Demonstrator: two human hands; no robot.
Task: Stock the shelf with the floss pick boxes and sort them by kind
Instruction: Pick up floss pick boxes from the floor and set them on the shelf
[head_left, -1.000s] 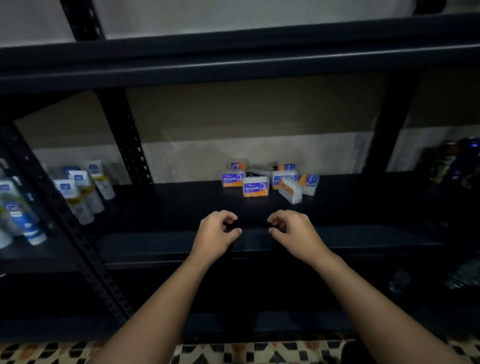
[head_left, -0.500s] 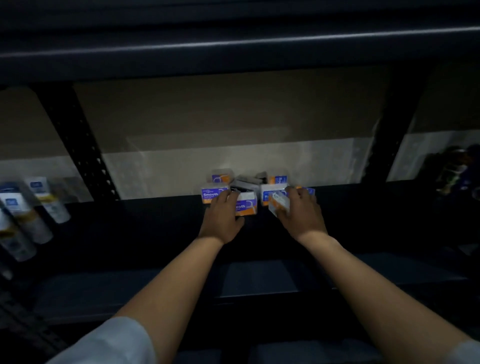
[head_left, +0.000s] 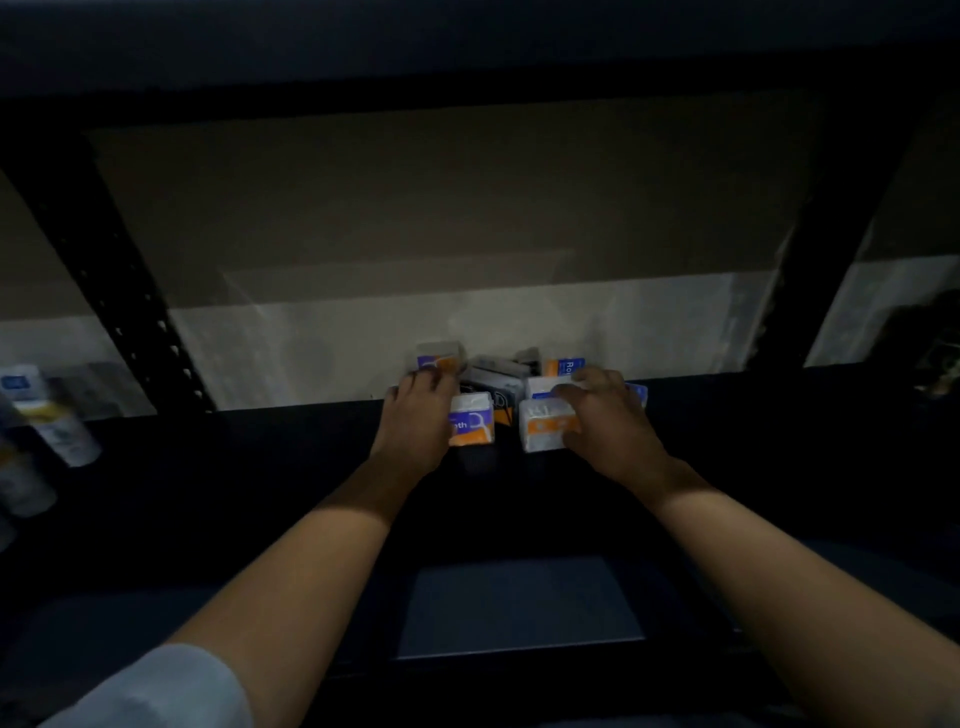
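Lower frame: my two forearms run up from the bottom corners toward frame centre; a pale sleeve (head_left: 150, 691) shows at lower left; light is poor throughout.

Centre: left hand (head_left: 415, 426) lies over the left side of the box cluster, fingers curled toward a box at the back; whether they pinch it I cannot tell. Right hand (head_left: 602, 421) is curled round the white-and-orange box (head_left: 545, 428), thumb side on its near face; it holds that box.

Between the hands: the "Smooth" box (head_left: 470, 426), upright, touching my left hand; behind it a dark gap with greyer packs, too blurred to name.

Further back, against the wall: a purple-and-orange box (head_left: 439, 358) just above my left fingers; a blue-and-orange box (head_left: 563, 368) just above my right hand. All sit on the dark shelf (head_left: 260, 467), centre of frame.

Far left edge: tubes (head_left: 57, 421), blurred, well apart from the boxes.

Judgement on handling: small cartons, likely light and fairly stiff, thin walls that would dent under a hard squeeze; faces look glossy, possibly slippery; best taken across the two short sides, one box per hand; sort by the print colour and word.
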